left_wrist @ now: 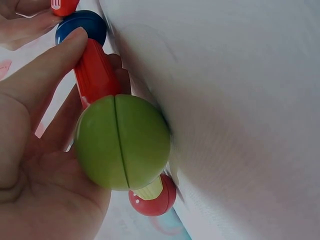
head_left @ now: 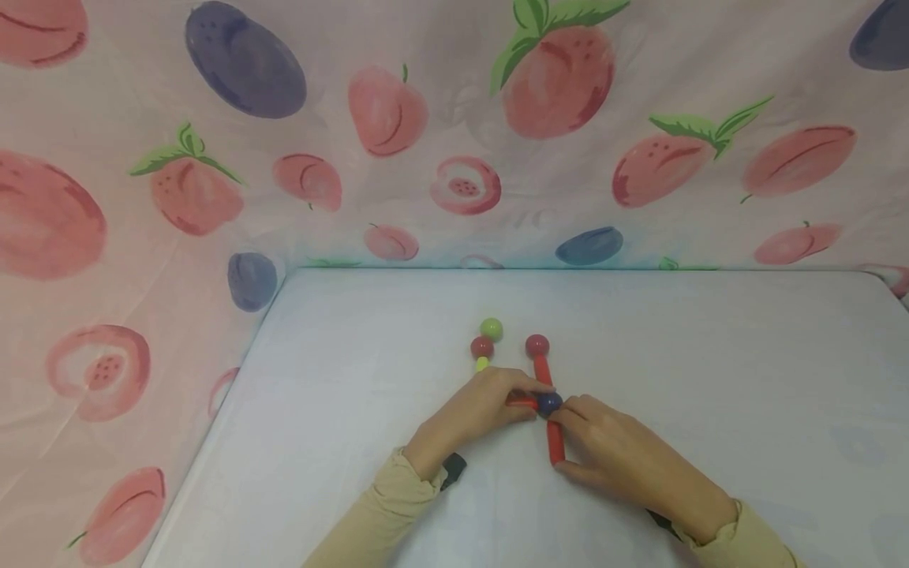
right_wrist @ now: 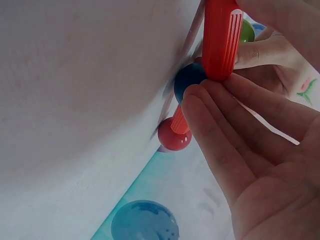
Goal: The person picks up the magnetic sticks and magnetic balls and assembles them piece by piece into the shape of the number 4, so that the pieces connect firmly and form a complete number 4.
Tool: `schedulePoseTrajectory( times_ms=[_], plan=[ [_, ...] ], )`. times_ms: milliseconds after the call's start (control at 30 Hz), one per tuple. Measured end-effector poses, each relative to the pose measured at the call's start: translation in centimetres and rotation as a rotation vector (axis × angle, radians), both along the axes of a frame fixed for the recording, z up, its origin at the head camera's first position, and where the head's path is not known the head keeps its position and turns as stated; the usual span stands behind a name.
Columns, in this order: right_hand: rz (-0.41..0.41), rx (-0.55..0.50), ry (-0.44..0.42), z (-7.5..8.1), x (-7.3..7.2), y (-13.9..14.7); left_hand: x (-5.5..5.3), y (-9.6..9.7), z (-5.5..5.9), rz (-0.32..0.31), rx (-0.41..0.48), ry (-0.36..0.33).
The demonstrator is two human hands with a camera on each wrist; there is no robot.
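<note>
A blue ball (head_left: 550, 403) sits between the hands, with red ribbed sticks meeting it. My left hand (head_left: 490, 402) grips the left red stick (left_wrist: 96, 72), its thumb tip over the end where stick meets ball. At that stick's other end is a green ball (left_wrist: 122, 142), hidden under the left hand in the head view. My right hand (head_left: 618, 450) holds the near red stick (head_left: 555, 443), thumb at its free end and fingertips against the blue ball (right_wrist: 191, 81). Another red stick (head_left: 542, 368) runs from the blue ball to a red ball (head_left: 537, 345).
A pale yellow-green stick (head_left: 482, 364) leads from beneath the left hand to a second red ball (head_left: 481, 347). Just beyond that is another green ball (head_left: 491, 329). The white table (head_left: 710, 339) meets a fruit-print cloth (head_left: 454, 102) along its back and left edges.
</note>
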State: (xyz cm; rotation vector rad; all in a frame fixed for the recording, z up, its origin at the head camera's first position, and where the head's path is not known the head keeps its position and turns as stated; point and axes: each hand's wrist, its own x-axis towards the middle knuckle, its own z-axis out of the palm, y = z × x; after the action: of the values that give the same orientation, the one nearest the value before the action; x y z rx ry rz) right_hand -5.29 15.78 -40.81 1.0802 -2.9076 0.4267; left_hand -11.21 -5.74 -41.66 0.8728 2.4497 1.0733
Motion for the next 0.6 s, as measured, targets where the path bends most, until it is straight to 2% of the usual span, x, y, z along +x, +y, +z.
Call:
schedulePoseTrajectory(
  times_ms=[333,600],
  plan=[
    [0.005,-0.006,0.018,-0.06,-0.08,0.08,0.03,-0.02,-0.07,0.008,-0.001,-0.008],
    [-0.006,0.003,-0.003,-0.08,-0.03,0.0,0.09,0.0,0.0,0.007,-0.008,-0.003]
  ],
)
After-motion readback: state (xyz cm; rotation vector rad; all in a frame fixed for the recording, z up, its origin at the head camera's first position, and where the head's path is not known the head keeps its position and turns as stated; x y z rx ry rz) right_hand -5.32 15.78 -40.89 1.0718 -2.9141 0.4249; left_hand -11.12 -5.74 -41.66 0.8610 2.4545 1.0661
